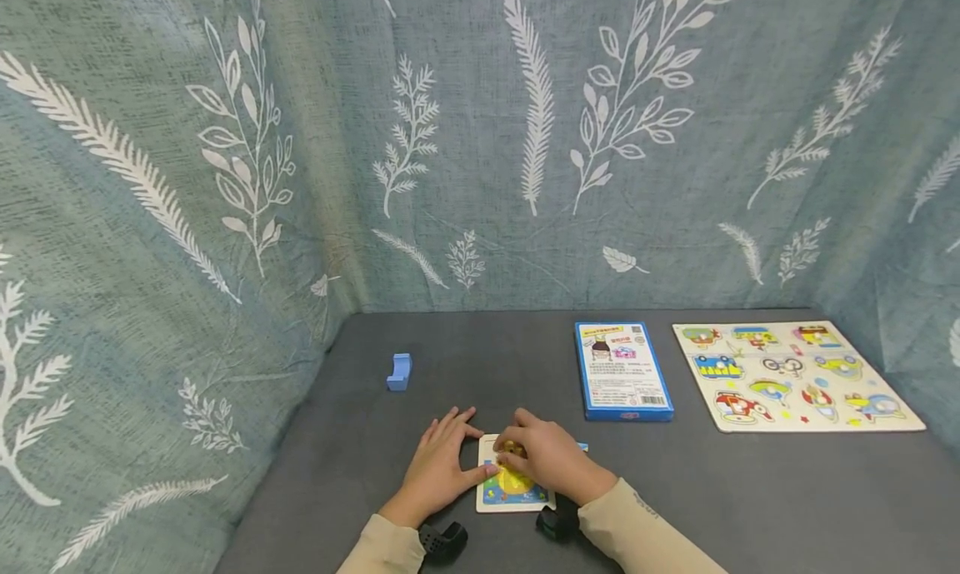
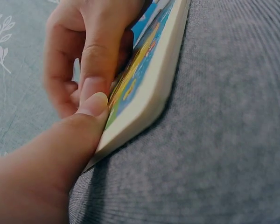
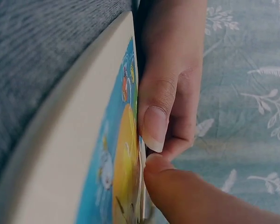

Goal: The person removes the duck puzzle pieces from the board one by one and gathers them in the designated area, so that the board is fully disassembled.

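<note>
A small wooden-framed picture puzzle (image 1: 517, 508) with a yellow figure on blue lies on the table between the hands. Spread over its left side, my left hand (image 1: 442, 466) rests its thumb (image 2: 94, 103) on the board's edge, the other fingers reaching onto the table. From the right, my right hand (image 1: 551, 457) bends over the picture, thumb and index finger pinching a yellow-brown puzzle piece (image 1: 512, 449) close over the board. Bare wood shows at the frame's upper left corner. A blue bit (image 1: 582, 446) pokes out beyond the right hand, which hides most of it.
Behind the right hand lies a blue-edged box (image 1: 624, 370) with printed text. To its right is a large wooden vehicle puzzle board (image 1: 802, 374). A light-blue bracket-shaped block (image 1: 400, 371) sits back left. Patterned curtain (image 1: 480, 141) encloses the grey table (image 1: 337, 441).
</note>
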A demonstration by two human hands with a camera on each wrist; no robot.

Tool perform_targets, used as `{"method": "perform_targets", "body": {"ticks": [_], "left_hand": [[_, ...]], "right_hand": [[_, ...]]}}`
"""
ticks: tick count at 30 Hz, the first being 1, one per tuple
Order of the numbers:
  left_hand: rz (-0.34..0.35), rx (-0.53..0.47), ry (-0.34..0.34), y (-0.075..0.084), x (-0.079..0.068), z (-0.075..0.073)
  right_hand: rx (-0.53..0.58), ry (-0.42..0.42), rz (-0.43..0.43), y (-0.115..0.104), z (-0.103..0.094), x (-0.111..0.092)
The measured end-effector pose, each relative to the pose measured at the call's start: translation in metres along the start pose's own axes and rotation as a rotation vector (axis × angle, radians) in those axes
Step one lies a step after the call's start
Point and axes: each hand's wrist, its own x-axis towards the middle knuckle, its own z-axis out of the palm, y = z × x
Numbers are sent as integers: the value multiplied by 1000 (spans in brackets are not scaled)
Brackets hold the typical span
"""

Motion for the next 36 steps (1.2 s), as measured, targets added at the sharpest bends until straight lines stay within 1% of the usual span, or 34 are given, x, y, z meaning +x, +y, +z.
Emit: {"method": "perform_targets", "body": {"ticks": [5, 8, 11, 13, 15, 17, 20, 23, 26, 29, 32, 36], "left_hand": [[5, 0, -5, 1, -3, 3], [8, -5, 3, 2, -6, 3], [9, 0, 13, 2, -5, 3], [7, 6, 21, 2, -3, 2], [-1, 15, 35, 2, -1, 1], [-4, 18, 54, 1, 1, -2], [-12, 15, 64, 1, 4, -5], [-5, 17, 62, 0, 6, -8], [2, 21, 66, -1, 7, -8], [2, 26, 59, 0, 6, -5], [-1, 25, 36, 2, 5, -1], [-4, 23, 24, 5, 6, 5]], "right_hand": [[34, 38, 15, 3, 4, -5], [6, 68, -25, 2, 0, -7], [-46, 121, -65, 3, -18, -10], [-90, 155, -66, 6, -36, -17], [-125, 180, -45, 14, -52, -28], [-150, 184, -15, 26, -65, -42], [-186, 172, 28, 47, -76, -64], [-221, 175, 37, 62, -78, -81], [-261, 197, 9, 69, -76, -89], [-296, 204, 17, 70, -74, -97], [-296, 206, 34, 69, -72, -106], [-287, 212, 9, 67, -71, -112]]}}
